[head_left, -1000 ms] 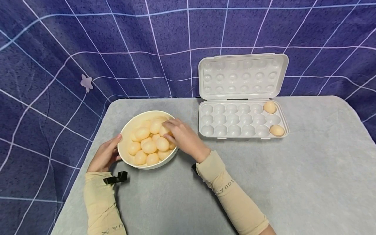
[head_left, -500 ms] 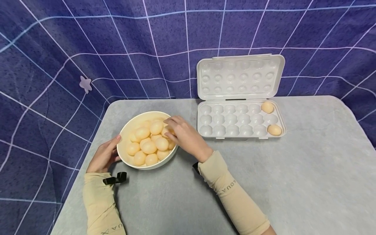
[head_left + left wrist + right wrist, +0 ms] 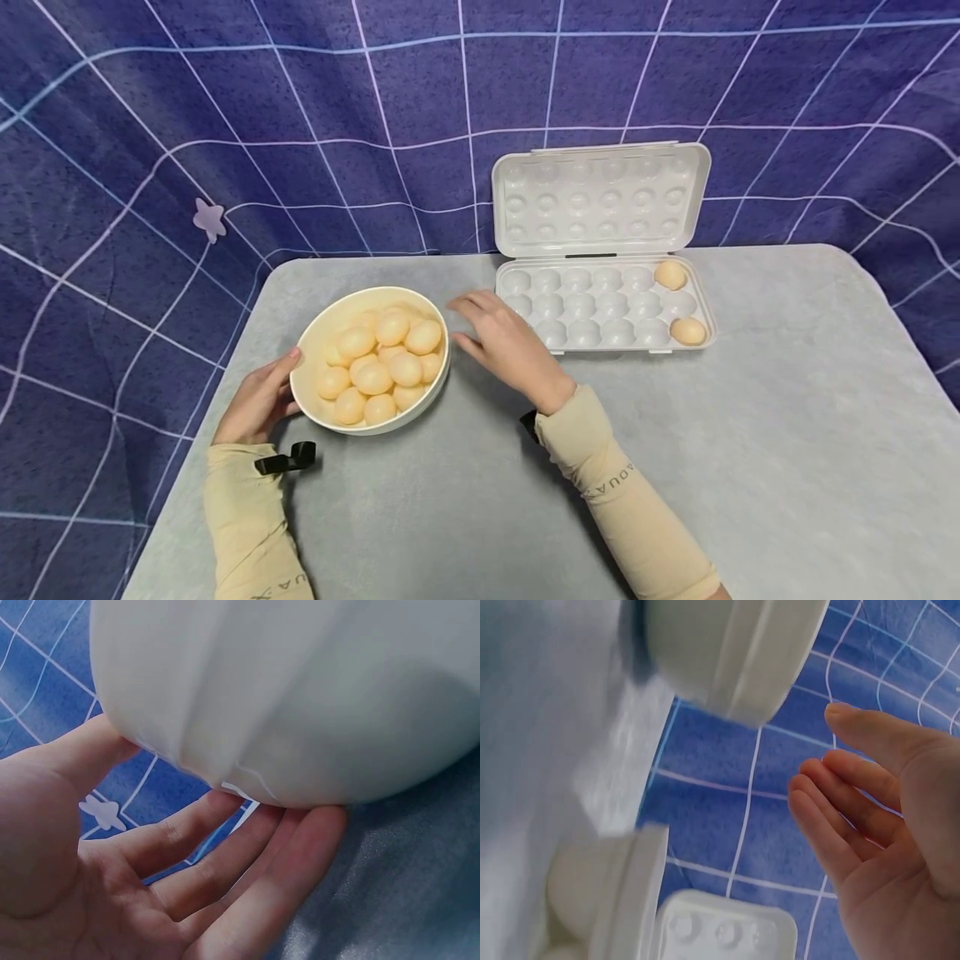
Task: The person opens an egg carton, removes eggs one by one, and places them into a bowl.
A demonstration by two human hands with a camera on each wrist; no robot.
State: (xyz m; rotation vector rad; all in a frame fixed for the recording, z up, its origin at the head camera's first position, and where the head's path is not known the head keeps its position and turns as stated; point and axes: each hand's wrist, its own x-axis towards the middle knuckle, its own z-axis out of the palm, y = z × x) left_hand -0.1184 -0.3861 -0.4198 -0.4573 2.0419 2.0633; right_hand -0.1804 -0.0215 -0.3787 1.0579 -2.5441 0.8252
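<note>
A round cream bowl [image 3: 444, 367] filled with pale eggs [image 3: 372, 377] stands on the left of the table in the head view. My left hand [image 3: 253, 400] holds it from the left, thumb at the rim and fingers against the outer side; the left wrist view shows the fingertips touching its ribbed wall [image 3: 247, 697]. Just right of the bowl, my right hand [image 3: 513, 342] hovers with nothing in it, its fingers loosely bent in the right wrist view. A white egg box [image 3: 600, 350] with its lid raised holds two eggs, in the back right and front right cups.
The raised lid [image 3: 600, 204] leans back near a blue grid-patterned curtain [image 3: 360, 100]. A small star-shaped ornament [image 3: 209, 220] is on the curtain at left. Grey table surface [image 3: 750, 467] extends right and in front of the box.
My right hand has drawn back out of the bowl to the right, leaving the egg it was touching in the bowl. The left hand stays at the bowl; the head view has shifted slightly.
</note>
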